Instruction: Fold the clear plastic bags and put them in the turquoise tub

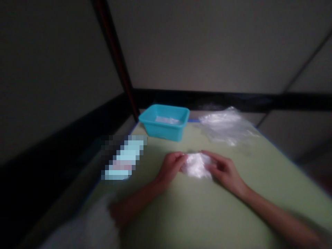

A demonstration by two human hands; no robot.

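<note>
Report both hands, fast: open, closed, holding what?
Left hand: closed, holding the left edge of a clear plastic packet.
Right hand: closed, holding the packet's right edge.

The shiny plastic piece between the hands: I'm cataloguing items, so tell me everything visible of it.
The shiny plastic piece looks like thin film, crinkled, with whitish glare. It spans the gap between the left hand and right hand, which hold its opposite sides, over the green tabletop; whether it touches that is unclear. Blur hides finer detail.
</note>
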